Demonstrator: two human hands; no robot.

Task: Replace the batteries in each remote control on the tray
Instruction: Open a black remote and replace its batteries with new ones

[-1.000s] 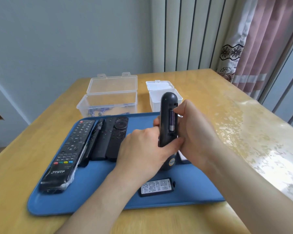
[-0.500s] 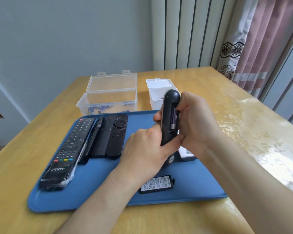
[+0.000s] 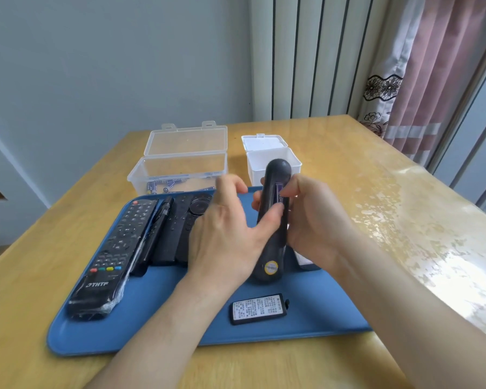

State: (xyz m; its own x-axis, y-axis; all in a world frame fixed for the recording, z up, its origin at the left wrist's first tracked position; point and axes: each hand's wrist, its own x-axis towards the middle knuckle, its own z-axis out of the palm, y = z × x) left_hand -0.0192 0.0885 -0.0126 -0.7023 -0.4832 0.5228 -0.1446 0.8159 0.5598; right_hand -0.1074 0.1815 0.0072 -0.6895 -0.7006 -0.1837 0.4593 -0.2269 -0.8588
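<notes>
Two hands on one remote (image 3: 272,248): right hand (image 3: 314,220) wraps it, upright over tray (image 3: 152,327), fingertip on battery (image 3: 279,192) in open slot; left hand (image 3: 225,237) fingers spread, thumb bracing remote below. Best guess: push battery flat, keep remote steady. Cover (image 3: 260,308) lies nearer than grip

- The left grip (image 3: 225,237) has motion-blurred fingertips (image 3: 236,183) and hides the near ends of two slim black remotes (image 3: 177,228).
- On the held remote (image 3: 269,248), both thumbs cover most of the open bay, so only a strip of purple battery (image 3: 279,189) shows.
- A white-faced thing (image 3: 302,258) is mostly hidden under the right grip (image 3: 314,220).
- The print on the cover label (image 3: 260,308) is too small to read.
- The batteries in the clear box (image 3: 180,169) cannot be counted.
- Both forearms are cut off at the bottom edge.
</notes>
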